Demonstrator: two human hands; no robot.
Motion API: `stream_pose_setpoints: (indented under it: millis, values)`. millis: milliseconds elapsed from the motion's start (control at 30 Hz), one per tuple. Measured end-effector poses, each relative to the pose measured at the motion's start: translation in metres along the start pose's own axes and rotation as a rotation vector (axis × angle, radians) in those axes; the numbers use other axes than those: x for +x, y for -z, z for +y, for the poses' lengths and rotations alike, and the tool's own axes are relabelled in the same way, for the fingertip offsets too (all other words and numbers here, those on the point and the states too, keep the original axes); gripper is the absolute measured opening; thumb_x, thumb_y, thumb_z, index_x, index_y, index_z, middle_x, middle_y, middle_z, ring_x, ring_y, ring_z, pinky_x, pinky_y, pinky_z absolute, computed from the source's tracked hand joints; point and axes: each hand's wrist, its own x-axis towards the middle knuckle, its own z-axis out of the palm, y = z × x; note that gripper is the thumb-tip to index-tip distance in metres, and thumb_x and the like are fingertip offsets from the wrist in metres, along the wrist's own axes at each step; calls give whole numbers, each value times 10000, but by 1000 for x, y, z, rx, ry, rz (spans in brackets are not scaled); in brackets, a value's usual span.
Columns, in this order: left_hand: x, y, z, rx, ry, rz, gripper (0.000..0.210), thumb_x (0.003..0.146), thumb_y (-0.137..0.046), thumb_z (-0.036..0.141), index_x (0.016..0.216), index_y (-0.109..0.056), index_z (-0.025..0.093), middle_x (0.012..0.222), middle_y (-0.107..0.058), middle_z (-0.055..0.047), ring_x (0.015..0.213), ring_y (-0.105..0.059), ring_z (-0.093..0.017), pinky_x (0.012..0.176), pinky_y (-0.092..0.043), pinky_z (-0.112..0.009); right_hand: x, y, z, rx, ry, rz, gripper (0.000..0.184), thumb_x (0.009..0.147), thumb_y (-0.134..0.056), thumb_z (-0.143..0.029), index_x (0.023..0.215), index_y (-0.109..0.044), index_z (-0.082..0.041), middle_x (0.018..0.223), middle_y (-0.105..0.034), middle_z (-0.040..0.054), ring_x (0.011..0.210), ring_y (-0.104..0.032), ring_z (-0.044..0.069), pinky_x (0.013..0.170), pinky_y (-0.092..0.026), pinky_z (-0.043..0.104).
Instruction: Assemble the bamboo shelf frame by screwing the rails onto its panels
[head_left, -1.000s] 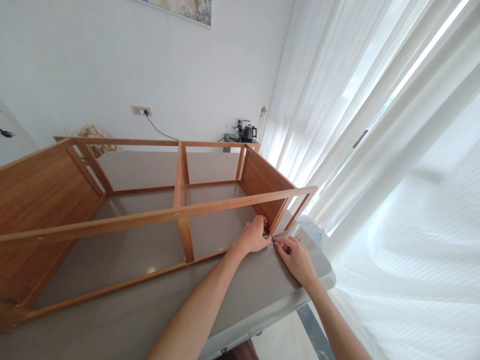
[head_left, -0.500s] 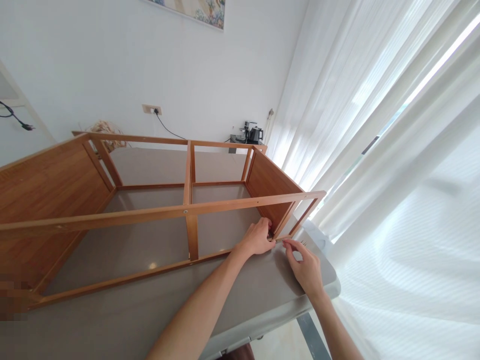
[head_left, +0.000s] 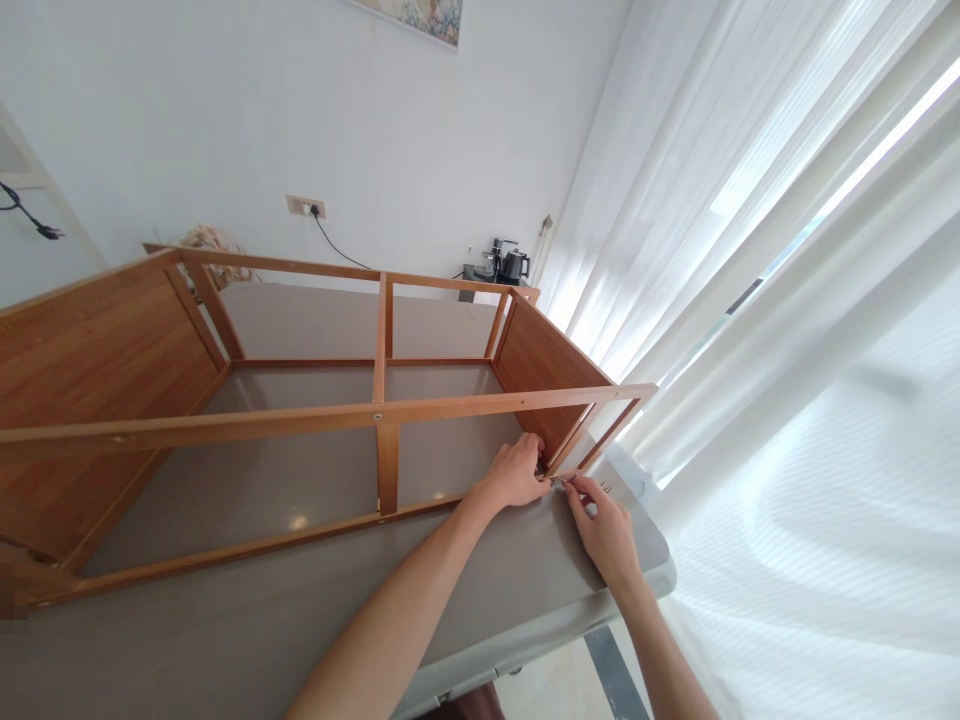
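Note:
A wooden furniture frame [head_left: 442,407] with solid end panels [head_left: 541,372] lies across a grey-covered table [head_left: 495,565]. At its near right lower corner, my left hand [head_left: 516,473] wraps round the bottom rail [head_left: 277,540], the fingers on the inner side by the panel. My right hand [head_left: 602,522] is just right of it, thumb and forefinger pinched at the outside of the same corner. Whatever sits in that pinch is too small to make out. Several thin, dark, screw-like pieces [head_left: 607,489] lie on the table behind my right hand.
White curtains [head_left: 795,420] hang close to the table's right end. A black kettle [head_left: 515,265] stands on a small stand at the back wall. A wall socket [head_left: 305,206] has a cord plugged in. Another cord [head_left: 34,220] hangs at far left.
My right hand's fingers have shifted slightly at the corner, still pinched. My left hand keeps its hold. The view has moved a little.

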Motion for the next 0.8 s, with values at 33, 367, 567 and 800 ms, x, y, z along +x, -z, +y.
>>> stream_pose_setpoints:
  millis: [33, 367, 567, 800]
  values:
    - [0, 0, 0, -4, 2, -1, 402, 762, -663, 343, 1087, -467, 207, 1144, -601, -80, 943, -642, -238, 858, -471, -364, 0, 0, 0, -15, 18, 1, 319, 967, -439, -462, 1009, -664, -240, 964, -727, 48, 752, -658, 189, 719, -510, 310]
    - [0, 1, -1, -20, -5, 6, 399, 753, -672, 331, 1073, -469, 206, 1112, -616, -65, 875, -646, -215, 811, -480, -351, -3, 1, -1, -30, 91, -55, 319, 983, -451, -431, 996, -690, -221, 963, -702, 68, 811, -637, 202, 772, -505, 327]
    - [0, 1, 0, -28, 0, 1, 393, 748, -672, 321, 1064, -464, 212, 1121, -612, -66, 892, -646, -219, 810, -478, -344, -2, 1, 1, -20, 126, -61, 317, 988, -453, -423, 1015, -697, -222, 989, -709, 71, 895, -642, 223, 806, -509, 345]
    - [-1, 3, 0, -32, 2, -1, 392, 745, -668, 323, 1063, -465, 215, 1099, -620, -62, 884, -648, -225, 805, -483, -348, -3, 0, 2, -22, 125, -56, 314, 985, -458, -424, 1018, -701, -229, 1001, -716, 68, 905, -645, 226, 820, -519, 361]
